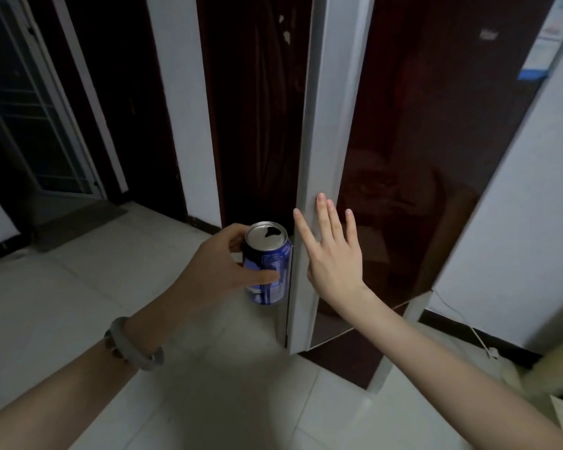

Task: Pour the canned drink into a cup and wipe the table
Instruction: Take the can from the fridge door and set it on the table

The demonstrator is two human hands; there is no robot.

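Standing at the fridge. The left hand (221,261) grips the can (268,264), fingers wrapped round the far side and the thumb pressed across the blue label. The can is upright, long axis vertical, top facing the camera. A dark hole shows in the lid, so it looks already opened.

The right hand (332,251) lies flat with fingers straight and spread, holding nothing, fingertips against the pale edge of the fridge door (319,125). That door edge stands between the two hands. The can is just to its left, very near it or touching, and the right hand is just to its right.

A grey bracelet (134,349) sits on the left wrist, with a pale tiled floor (95,303) below. No cup, cloth or table is in view.

Judgement: pouring is not yet begun — the can must first travel to a cup somewhere out of sight. The right hand is placed to push the door; the left does the carrying. With the lid open, the can's axis needs to stay vertical while the body turns — any tilt toward the hole risks a spill on the floor.
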